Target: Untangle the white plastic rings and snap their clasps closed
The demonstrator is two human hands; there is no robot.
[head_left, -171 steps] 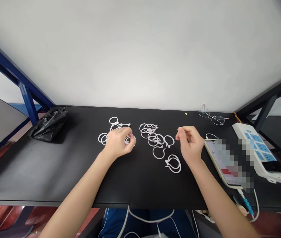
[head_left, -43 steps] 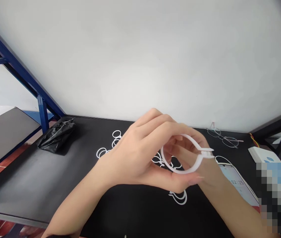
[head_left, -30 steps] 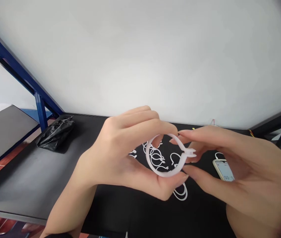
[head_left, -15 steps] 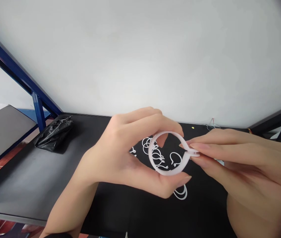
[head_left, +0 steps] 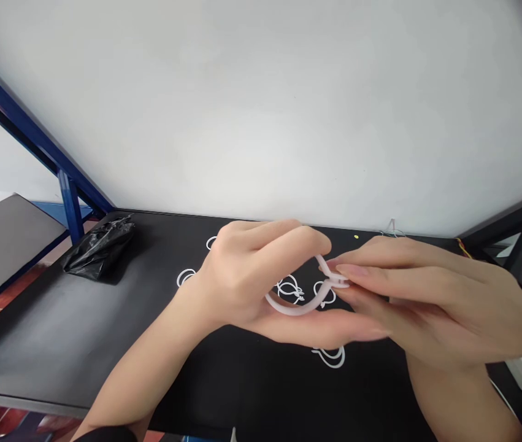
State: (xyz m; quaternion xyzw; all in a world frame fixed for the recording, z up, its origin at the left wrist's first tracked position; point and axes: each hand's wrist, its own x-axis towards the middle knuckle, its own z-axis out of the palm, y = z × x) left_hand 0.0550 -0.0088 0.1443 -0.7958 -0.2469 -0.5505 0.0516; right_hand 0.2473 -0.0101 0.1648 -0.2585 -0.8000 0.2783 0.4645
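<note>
Both hands hold a white plastic ring clip [head_left: 296, 311] in front of me, above the black table [head_left: 265, 393]. My left hand [head_left: 242, 276] is curled around the ring, with the fingers over its top and the thumb under its lower side. Its left part is hidden by that hand. My right hand [head_left: 408, 282] pinches the two tabs at the ring's right end between thumb and fingers. The tabs lie close together with a thin gap. Behind and below the hands, several similar white clips [head_left: 300, 296] lie on the table.
A crumpled black plastic bag [head_left: 102, 248] rests at the table's left. Blue metal frame bars [head_left: 70, 202] rise beyond it. A pale wall [head_left: 261, 116] stands along the back edge. Thin wires [head_left: 393, 231] and a small yellow bit [head_left: 356, 237] lie at the back right.
Both hands and the ring have moved slightly left. My left hand has closed further around the ring, covering its upper left part, and its thumb has slid right along the underside.
</note>
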